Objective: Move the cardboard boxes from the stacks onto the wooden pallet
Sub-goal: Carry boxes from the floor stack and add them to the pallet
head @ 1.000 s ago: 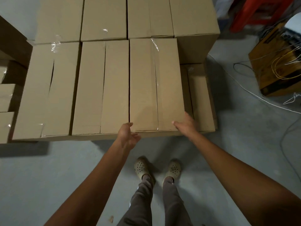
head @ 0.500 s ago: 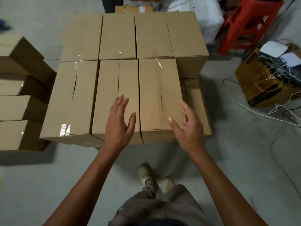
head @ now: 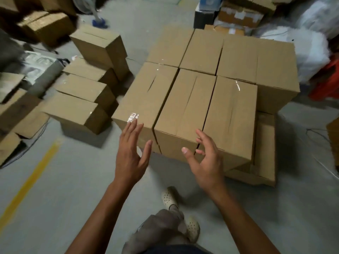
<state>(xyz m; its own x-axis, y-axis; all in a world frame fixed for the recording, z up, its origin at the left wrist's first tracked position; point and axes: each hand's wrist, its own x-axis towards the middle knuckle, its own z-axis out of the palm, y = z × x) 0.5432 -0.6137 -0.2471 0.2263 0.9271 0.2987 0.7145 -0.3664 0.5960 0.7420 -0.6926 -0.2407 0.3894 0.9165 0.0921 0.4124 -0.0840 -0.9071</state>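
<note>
Grey concrete floor fills the room, crossed at the left by a yellow line, with white bags and something red at the far right. Both bare arms reach forward from the bottom edge. The left hand is held upright on its edge, palm turned inward, its fingers straight and slightly spread, holding nothing; its fingertips show against the near corner of the left front box. The right hand faces it, thumb out and fingers loosely bent and apart, also holding nothing, in front of the near ends of the middle box and the right box. Whether either hand touches cardboard I cannot tell. These three boxes stand side by side, touching, with a second row behind them; their long axes run away from the person, leaning a little to the right, and the flap seams follow that axis. A lower box lies just beside the block on the right. Well to the left, stacks of more boxes stand on the floor, turned at a different angle. A pale shoe shows between the arms.
</note>
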